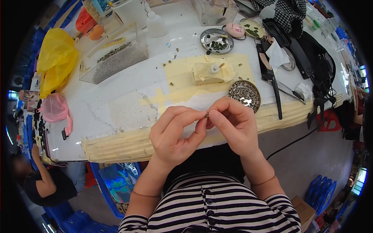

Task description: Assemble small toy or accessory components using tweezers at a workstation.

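Note:
My left hand [176, 134] and my right hand [234, 122] meet above the table's front edge. Their thumbs and forefingers pinch a tiny dark piece [207, 115], too small to name. Just beyond my right hand sits a round dish [244, 95] filled with small metallic-looking parts. Farther back, a block wrapped in yellowish tape [211, 73] carries a small white cup [215, 68] and a short brown stick. Behind it stands a round metal tin [217, 41] holding dark green and black bits.
At the left are a clear tray [116, 62] of small parts, a yellow plastic bag [56, 58] and a pink mesh-headed handheld fan [55, 108]. A black-handled tool [276, 91], tweezers [285, 90] and black cables lie at the right. Another person [50, 178] sits at the far left.

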### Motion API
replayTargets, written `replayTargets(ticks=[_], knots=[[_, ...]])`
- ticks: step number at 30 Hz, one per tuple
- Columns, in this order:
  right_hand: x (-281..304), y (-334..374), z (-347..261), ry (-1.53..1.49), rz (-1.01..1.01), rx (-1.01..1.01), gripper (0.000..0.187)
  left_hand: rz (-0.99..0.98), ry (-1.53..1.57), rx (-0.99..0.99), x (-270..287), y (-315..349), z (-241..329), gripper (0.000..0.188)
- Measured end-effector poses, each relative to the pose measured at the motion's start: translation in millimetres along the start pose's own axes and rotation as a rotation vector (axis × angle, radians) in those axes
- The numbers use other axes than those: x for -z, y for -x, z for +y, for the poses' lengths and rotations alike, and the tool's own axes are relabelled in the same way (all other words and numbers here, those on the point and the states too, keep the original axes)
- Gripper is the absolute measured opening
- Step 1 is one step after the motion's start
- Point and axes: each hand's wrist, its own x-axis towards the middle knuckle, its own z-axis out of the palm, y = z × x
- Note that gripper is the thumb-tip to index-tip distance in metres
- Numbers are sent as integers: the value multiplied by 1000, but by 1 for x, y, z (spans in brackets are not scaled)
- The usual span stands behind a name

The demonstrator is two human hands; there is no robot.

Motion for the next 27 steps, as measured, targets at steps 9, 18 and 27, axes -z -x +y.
replayTargets(ticks=[9,18,27], knots=[[0,0,2,-42,-10,-8,10,28,32,16,1,-1,-3,22],[1,5,0,61,38,88,16,55,-24,19,-1,0,-5,20],[2,5,3,74,-17,90,20,49,5,17,0,-1,-5,19]])
